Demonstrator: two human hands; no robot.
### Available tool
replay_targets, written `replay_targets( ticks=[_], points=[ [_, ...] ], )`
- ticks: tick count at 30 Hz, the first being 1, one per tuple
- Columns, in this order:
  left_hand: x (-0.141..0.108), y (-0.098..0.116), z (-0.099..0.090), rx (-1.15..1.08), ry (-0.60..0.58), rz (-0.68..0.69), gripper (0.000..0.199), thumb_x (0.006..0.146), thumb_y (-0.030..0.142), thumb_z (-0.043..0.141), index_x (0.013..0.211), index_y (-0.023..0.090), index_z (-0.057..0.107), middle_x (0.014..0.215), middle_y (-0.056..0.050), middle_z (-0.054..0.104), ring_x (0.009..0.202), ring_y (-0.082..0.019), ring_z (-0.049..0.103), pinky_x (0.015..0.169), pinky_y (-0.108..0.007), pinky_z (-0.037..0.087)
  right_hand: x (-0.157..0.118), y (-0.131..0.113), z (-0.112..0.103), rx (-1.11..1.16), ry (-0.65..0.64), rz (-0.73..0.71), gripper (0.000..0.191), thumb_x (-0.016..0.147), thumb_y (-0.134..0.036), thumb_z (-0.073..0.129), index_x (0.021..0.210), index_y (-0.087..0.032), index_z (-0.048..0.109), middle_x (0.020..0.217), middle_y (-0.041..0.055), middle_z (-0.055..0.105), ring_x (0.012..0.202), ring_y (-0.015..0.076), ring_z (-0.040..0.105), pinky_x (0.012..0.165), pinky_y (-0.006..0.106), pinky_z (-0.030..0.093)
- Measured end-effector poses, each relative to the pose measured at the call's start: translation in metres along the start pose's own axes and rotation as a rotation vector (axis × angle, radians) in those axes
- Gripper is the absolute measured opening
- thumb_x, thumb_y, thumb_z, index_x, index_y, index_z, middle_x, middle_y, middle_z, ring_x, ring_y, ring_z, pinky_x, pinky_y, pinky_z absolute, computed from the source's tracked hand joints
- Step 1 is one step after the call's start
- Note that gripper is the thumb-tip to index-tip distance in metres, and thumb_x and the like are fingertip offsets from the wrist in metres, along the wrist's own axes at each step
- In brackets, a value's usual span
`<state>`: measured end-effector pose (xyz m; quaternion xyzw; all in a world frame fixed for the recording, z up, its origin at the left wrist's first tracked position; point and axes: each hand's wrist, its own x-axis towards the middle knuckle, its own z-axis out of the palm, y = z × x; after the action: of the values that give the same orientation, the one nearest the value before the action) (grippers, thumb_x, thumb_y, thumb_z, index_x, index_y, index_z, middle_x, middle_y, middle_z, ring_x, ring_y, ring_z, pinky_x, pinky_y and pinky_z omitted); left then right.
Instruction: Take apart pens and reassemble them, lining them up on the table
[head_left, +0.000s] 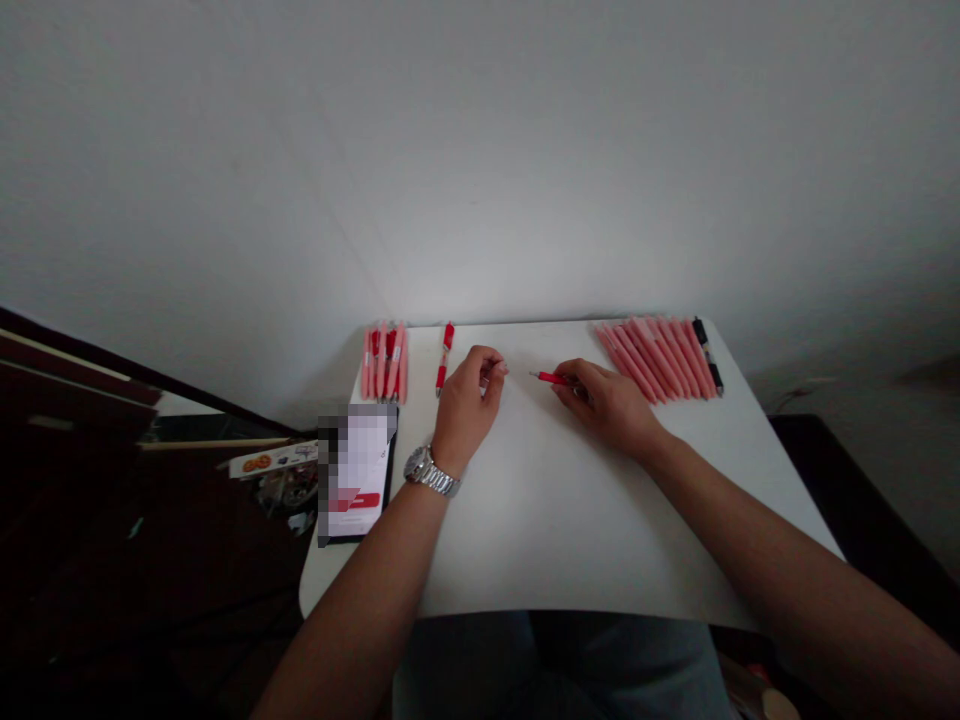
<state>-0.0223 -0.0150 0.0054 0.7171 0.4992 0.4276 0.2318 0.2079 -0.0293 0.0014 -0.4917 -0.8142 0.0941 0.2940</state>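
Observation:
My right hand (589, 398) is closed on a red pen (553, 378), whose metal tip points left above the white table (555, 520). To its left, my left hand (480, 385) has its thumb and fingers drawn together; what they hold, if anything, is too small to tell. A red pen with a clear middle (445, 358) lies just left of that hand. Pink-wrapped pens (384, 362) and some red ones form a group at the table's back left. At the back right lies a wider row of pink pens (660, 358), with a black pen (708, 355) at its right end.
A phone (358, 475) with a lit screen lies at the table's left edge, beside my left forearm. The wall (480, 160) rises behind the table. Cluttered items (281, 475) stand lower down on the left.

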Motion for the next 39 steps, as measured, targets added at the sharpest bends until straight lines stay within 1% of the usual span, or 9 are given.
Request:
replay_targets(
  ticks=[5, 12, 16, 20, 26, 30, 39],
  points=[
    [-0.0001, -0.0022, 0.0009, -0.033, 0.008, -0.014, 0.006, 0.099, 0.025, 0.055, 0.105, 0.023, 0.055, 0.098, -0.002, 0.071, 0.089, -0.014, 0.070, 0.084, -0.030, 0.057, 0.0008, -0.0029, -0.0015, 0.002, -0.007, 0.009, 0.017, 0.100, -0.034, 0.054, 0.108, -0.021, 0.061, 0.086, 0.0061, 0.073, 0.066, 0.0170, 0.063, 0.059, 0.027, 0.042],
    [0.0009, -0.0014, 0.0001, 0.028, 0.017, -0.004, 0.008, 0.096, 0.019, 0.058, 0.103, 0.023, 0.057, 0.094, -0.001, 0.069, 0.085, -0.014, 0.068, 0.081, -0.030, 0.056, 0.0001, -0.0016, -0.0001, 0.011, -0.001, 0.008, 0.018, 0.100, -0.035, 0.054, 0.108, -0.021, 0.061, 0.087, 0.0063, 0.073, 0.069, 0.0178, 0.065, 0.061, 0.027, 0.044],
    [0.0004, -0.0016, -0.0007, 0.085, -0.018, 0.043, 0.010, 0.096, 0.016, 0.056, 0.103, 0.023, 0.058, 0.096, -0.002, 0.067, 0.088, -0.015, 0.066, 0.084, -0.031, 0.055, 0.0004, -0.0015, 0.0005, 0.024, -0.001, 0.003, 0.017, 0.100, -0.034, 0.054, 0.108, -0.021, 0.061, 0.087, 0.0064, 0.073, 0.068, 0.0174, 0.064, 0.060, 0.027, 0.043],
    [-0.0006, -0.0039, -0.0009, 0.169, -0.030, 0.075, 0.013, 0.092, 0.014, 0.059, 0.101, 0.022, 0.061, 0.101, -0.004, 0.063, 0.092, -0.017, 0.063, 0.085, -0.033, 0.054, 0.0009, -0.0020, 0.0004, 0.022, -0.006, 0.011, 0.016, 0.099, -0.033, 0.055, 0.108, -0.021, 0.062, 0.086, 0.0062, 0.073, 0.068, 0.0176, 0.065, 0.059, 0.026, 0.043],
    [-0.0010, -0.0053, -0.0001, 0.252, -0.079, 0.092, 0.013, 0.087, 0.012, 0.064, 0.096, 0.022, 0.066, 0.100, -0.005, 0.063, 0.097, -0.022, 0.062, 0.090, -0.039, 0.053, 0.0000, 0.0000, 0.0006, 0.045, -0.007, 0.005, 0.017, 0.099, -0.034, 0.055, 0.110, -0.022, 0.061, 0.088, 0.0062, 0.073, 0.071, 0.0182, 0.067, 0.063, 0.027, 0.046],
    [-0.0010, -0.0058, 0.0006, 0.295, -0.084, 0.105, 0.013, 0.086, 0.013, 0.066, 0.094, 0.023, 0.068, 0.100, -0.005, 0.064, 0.099, -0.025, 0.061, 0.092, -0.042, 0.051, 0.0002, -0.0010, -0.0005, 0.047, -0.007, 0.007, 0.017, 0.099, -0.033, 0.055, 0.109, -0.021, 0.061, 0.087, 0.0062, 0.073, 0.072, 0.0185, 0.067, 0.063, 0.027, 0.046],
    [-0.0008, -0.0051, 0.0005, 0.299, -0.096, 0.095, 0.013, 0.084, 0.014, 0.068, 0.094, 0.023, 0.069, 0.099, -0.005, 0.065, 0.099, -0.025, 0.061, 0.091, -0.042, 0.051, 0.0006, -0.0029, -0.0006, 0.055, -0.006, 0.014, 0.016, 0.097, -0.032, 0.057, 0.109, -0.021, 0.061, 0.088, 0.0061, 0.073, 0.072, 0.0182, 0.067, 0.063, 0.027, 0.046]
  ],
)
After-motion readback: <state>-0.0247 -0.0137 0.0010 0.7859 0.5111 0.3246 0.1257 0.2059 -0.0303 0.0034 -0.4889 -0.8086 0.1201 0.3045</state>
